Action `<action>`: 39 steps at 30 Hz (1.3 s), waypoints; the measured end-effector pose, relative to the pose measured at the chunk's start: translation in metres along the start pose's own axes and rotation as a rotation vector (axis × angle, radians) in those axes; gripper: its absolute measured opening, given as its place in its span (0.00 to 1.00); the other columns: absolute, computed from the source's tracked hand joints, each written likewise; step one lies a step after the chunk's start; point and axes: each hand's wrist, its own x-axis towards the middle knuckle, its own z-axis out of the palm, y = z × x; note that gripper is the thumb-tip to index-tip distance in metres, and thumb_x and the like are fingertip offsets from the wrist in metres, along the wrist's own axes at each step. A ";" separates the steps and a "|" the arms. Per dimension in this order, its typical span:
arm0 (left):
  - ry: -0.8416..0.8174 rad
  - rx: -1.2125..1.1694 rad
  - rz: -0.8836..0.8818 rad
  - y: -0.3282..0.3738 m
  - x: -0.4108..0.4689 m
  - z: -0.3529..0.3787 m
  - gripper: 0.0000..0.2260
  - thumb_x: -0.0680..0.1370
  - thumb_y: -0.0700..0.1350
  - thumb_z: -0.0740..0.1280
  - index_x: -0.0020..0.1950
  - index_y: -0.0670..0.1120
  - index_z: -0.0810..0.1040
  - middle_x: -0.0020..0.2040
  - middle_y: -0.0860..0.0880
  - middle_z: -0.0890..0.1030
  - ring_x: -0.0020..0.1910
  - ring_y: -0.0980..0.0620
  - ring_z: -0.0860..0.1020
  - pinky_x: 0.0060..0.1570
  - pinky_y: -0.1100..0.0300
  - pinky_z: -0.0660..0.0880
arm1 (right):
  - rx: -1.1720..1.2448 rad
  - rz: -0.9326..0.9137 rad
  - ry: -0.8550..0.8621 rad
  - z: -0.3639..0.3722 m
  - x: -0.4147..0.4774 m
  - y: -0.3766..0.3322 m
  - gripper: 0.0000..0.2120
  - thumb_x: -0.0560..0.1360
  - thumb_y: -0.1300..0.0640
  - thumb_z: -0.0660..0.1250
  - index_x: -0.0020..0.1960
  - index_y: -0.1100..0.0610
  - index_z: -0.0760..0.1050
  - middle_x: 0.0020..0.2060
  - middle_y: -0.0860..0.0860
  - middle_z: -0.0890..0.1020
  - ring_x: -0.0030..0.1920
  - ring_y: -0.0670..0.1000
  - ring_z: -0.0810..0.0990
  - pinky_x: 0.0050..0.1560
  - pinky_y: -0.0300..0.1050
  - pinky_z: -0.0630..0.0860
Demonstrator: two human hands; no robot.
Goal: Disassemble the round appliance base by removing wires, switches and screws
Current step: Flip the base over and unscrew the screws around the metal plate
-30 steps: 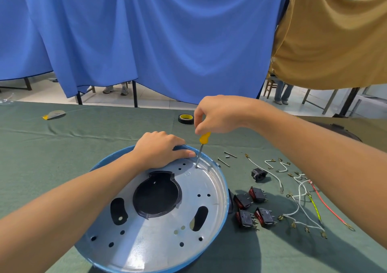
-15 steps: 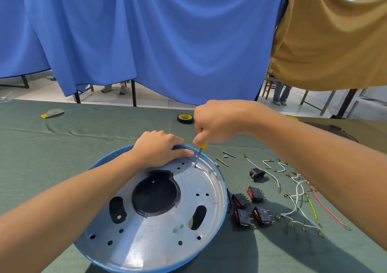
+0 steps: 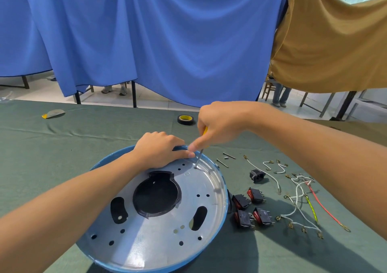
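**Reader:** Why does one hand sit on the far edge of the base?

**Me:** My left hand [image 3: 161,149] grips the far blue rim of the round appliance base [image 3: 146,241]. The fingers curl over the edge and the thumb lies along the metal plate. I hold it there so the base does not turn on the counter [image 3: 62,157] under the twist of the tool.

**Reader:** And the other hand?

**Me:** My right hand [image 3: 219,126] is clenched round the yellow handle of the screwdriver [image 3: 199,158], with the forefinger stretched down toward the shaft. The shaft slants down and to my left. Its tip stands on a screw [image 3: 195,167] in the plate, close to the far rim. The screw head is too small to make out.

**Reader:** Where is the work relative to your hands?

**Me:** The base lies on the counter directly before me, plate upward, with its far edge beneath both hands. The screw sits below my right hand and just beside the tip of my left thumb.

**Reader:** What lies to the right?

**Me:** The parts already off lie there on the counter, apart from the base and out of the tool's way. Four switches [image 3: 251,207] sit nearest the base. The wires [image 3: 297,199] lie farther out, and a black socket [image 3: 257,176] and some loose screws [image 3: 225,159] lie beyond the switches. From this I judge the wiring stage done, with only screws left.
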 end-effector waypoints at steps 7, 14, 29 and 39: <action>-0.002 0.019 0.000 0.000 -0.001 -0.001 0.36 0.65 0.76 0.41 0.41 0.51 0.75 0.30 0.54 0.74 0.31 0.53 0.72 0.28 0.59 0.62 | -0.042 0.052 -0.021 -0.001 0.001 -0.007 0.18 0.75 0.48 0.66 0.29 0.55 0.74 0.20 0.45 0.72 0.27 0.48 0.68 0.27 0.41 0.64; 0.001 0.019 -0.009 0.000 0.000 -0.001 0.36 0.64 0.77 0.40 0.39 0.50 0.73 0.29 0.54 0.72 0.32 0.51 0.72 0.29 0.58 0.62 | -0.223 -0.135 0.005 -0.011 0.004 -0.020 0.04 0.71 0.53 0.73 0.39 0.52 0.81 0.29 0.47 0.77 0.32 0.45 0.72 0.29 0.40 0.69; -0.017 -0.017 0.010 0.001 -0.001 -0.001 0.30 0.66 0.76 0.42 0.31 0.50 0.62 0.27 0.54 0.69 0.27 0.56 0.68 0.27 0.60 0.57 | -0.084 0.193 -0.212 -0.006 0.010 -0.010 0.16 0.77 0.54 0.62 0.34 0.56 0.80 0.26 0.49 0.75 0.22 0.50 0.67 0.26 0.38 0.66; 0.003 -0.019 0.005 0.000 0.000 0.000 0.31 0.65 0.77 0.41 0.31 0.50 0.63 0.27 0.53 0.70 0.28 0.56 0.68 0.27 0.59 0.58 | -0.235 -0.078 -0.024 -0.014 0.004 -0.021 0.14 0.73 0.52 0.72 0.32 0.53 0.72 0.28 0.49 0.74 0.34 0.50 0.73 0.31 0.42 0.69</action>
